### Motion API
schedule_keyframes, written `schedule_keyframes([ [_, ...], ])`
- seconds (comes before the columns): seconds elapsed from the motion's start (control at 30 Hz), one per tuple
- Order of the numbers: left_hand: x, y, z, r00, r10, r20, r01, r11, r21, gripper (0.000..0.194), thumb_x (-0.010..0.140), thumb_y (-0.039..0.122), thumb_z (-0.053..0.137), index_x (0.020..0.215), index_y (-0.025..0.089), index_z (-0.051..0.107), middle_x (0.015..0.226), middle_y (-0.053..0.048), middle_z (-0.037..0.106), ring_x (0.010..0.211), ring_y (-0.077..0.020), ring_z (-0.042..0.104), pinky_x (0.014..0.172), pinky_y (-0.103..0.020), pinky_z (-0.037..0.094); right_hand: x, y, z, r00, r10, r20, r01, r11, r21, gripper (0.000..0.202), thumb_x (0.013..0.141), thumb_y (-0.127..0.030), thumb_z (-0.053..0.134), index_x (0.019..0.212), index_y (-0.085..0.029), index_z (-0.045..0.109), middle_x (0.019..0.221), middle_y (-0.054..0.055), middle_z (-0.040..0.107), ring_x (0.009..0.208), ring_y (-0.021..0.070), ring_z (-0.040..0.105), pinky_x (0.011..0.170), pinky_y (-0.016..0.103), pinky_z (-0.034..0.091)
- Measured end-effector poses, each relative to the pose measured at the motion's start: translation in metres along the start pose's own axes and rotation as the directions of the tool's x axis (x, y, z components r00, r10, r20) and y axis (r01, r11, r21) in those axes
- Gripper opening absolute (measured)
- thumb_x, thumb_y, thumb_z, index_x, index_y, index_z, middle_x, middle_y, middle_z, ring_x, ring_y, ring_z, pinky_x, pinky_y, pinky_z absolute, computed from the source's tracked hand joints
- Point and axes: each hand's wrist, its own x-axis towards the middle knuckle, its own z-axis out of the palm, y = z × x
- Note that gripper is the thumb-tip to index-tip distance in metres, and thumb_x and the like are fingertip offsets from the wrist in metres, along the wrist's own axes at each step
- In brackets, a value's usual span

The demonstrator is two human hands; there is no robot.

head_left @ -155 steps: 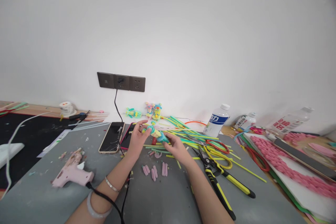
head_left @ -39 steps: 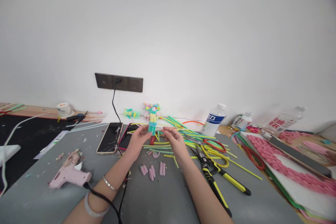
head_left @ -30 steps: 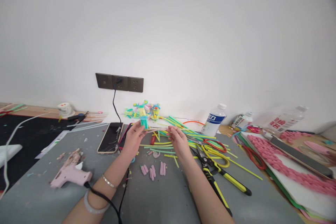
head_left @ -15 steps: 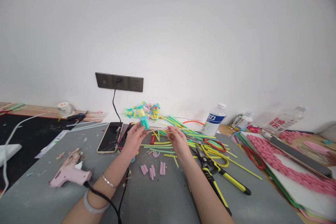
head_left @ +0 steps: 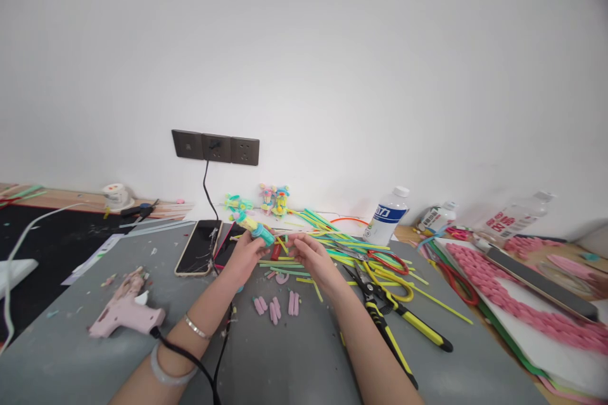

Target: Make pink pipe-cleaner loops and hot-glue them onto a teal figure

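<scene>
My left hand (head_left: 247, 258) is closed around a small teal and yellow pipe-cleaner figure (head_left: 255, 229), which tilts with its yellow end up to the left. Close on its right, my right hand (head_left: 306, 253) has its fingers pinched together near the figure's teal end; whatever lies between those fingertips is too small to make out. Below the hands, several short pink pipe-cleaner pieces (head_left: 274, 310) lie in small groups on the grey mat (head_left: 285, 367). Behind them stand finished-looking colourful figures (head_left: 281, 201) against the wall.
A pink glue gun (head_left: 128, 313) and a phone (head_left: 197, 248) lie to the left. Yellow-handled cutters (head_left: 387, 310), red-handled scissors (head_left: 387, 261) and loose yellow and green pipe cleaners (head_left: 327, 223) spread to the right. A white bottle (head_left: 387, 218) stands behind; a black cord (head_left: 223, 348) crosses under my left arm.
The figure in my left hand has tipped over to the left and dropped slightly. My right hand has moved left, closer to it. The thin strand between the hands no longer shows clearly.
</scene>
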Motion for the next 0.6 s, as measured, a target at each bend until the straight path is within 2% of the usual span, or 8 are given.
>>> schedule_keyframes([
  [0.2, 0.0, 0.0, 0.001, 1.0, -0.008, 0.025, 0.005, 0.995, 0.099, 0.032, 0.062, 0.033, 0.074, 0.089, 0.017, 0.072, 0.096, -0.008, 0.072, 0.076, -0.0174, 0.057, 0.058, -0.025, 0.038, -0.002, -0.005, -0.001, 0.997, 0.022, 0.071, -0.015, 0.995, -0.103, 0.042, 0.076, -0.058, 0.075, 0.094, -0.02, 0.072, 0.09, 0.004, 0.073, 0.067, 0.0144, 0.06, 0.059, 0.026, 0.041],
  [0.33, -0.001, 0.002, 0.002, 0.999, 0.008, 0.035, -0.014, 0.985, 0.17, 0.033, 0.063, 0.033, 0.072, 0.091, 0.017, 0.074, 0.091, -0.007, 0.071, 0.075, -0.0172, 0.054, 0.058, -0.025, 0.036, -0.006, -0.017, -0.011, 0.979, 0.071, 0.19, -0.028, 0.975, -0.22, 0.042, 0.082, -0.06, 0.067, 0.086, -0.018, 0.068, 0.076, 0.0, 0.066, 0.053, 0.0084, 0.048, 0.051, 0.023, 0.033],
  [0.4, 0.0, 0.001, 0.001, 0.999, 0.017, 0.032, -0.023, 0.978, 0.207, 0.03, 0.064, 0.032, 0.069, 0.088, 0.017, 0.074, 0.085, -0.005, 0.071, 0.072, -0.0171, 0.052, 0.059, -0.026, 0.034, -0.011, -0.024, -0.016, 0.935, 0.157, 0.319, -0.057, 0.951, -0.302, 0.039, 0.082, -0.056, 0.069, 0.087, -0.018, 0.069, 0.068, -0.002, 0.063, 0.049, 0.008, 0.046, 0.049, 0.022, 0.033],
  [0.5, 0.003, -0.003, -0.002, 0.999, 0.036, 0.027, -0.042, 0.968, 0.248, 0.025, 0.066, 0.033, 0.065, 0.082, 0.017, 0.074, 0.079, -0.004, 0.069, 0.069, -0.017, 0.051, 0.059, -0.026, 0.033, -0.018, -0.032, -0.022, 0.806, 0.317, 0.499, -0.08, 0.895, -0.439, 0.033, 0.075, -0.045, 0.079, 0.092, -0.017, 0.074, 0.068, -0.001, 0.065, 0.054, 0.0103, 0.051, 0.051, 0.022, 0.038],
  [0.53, 0.004, -0.005, -0.003, 0.999, 0.043, 0.029, -0.049, 0.965, 0.256, 0.024, 0.067, 0.034, 0.064, 0.081, 0.017, 0.074, 0.078, -0.004, 0.069, 0.068, -0.0169, 0.05, 0.059, -0.027, 0.033, -0.02, -0.033, -0.023, 0.769, 0.355, 0.532, -0.074, 0.876, -0.477, 0.031, 0.073, -0.04, 0.081, 0.093, -0.017, 0.075, 0.069, -0.001, 0.065, 0.057, 0.011, 0.052, 0.053, 0.022, 0.039],
  [0.6, 0.006, -0.008, -0.005, 0.998, 0.053, 0.035, -0.06, 0.961, 0.269, 0.023, 0.069, 0.034, 0.062, 0.079, 0.016, 0.073, 0.077, -0.004, 0.068, 0.066, -0.0162, 0.05, 0.059, -0.027, 0.034, -0.022, -0.032, -0.024, 0.729, 0.4, 0.556, -0.048, 0.84, -0.54, 0.027, 0.071, -0.031, 0.082, 0.094, -0.018, 0.077, 0.069, -0.001, 0.064, 0.061, 0.0114, 0.052, 0.056, 0.022, 0.039],
])
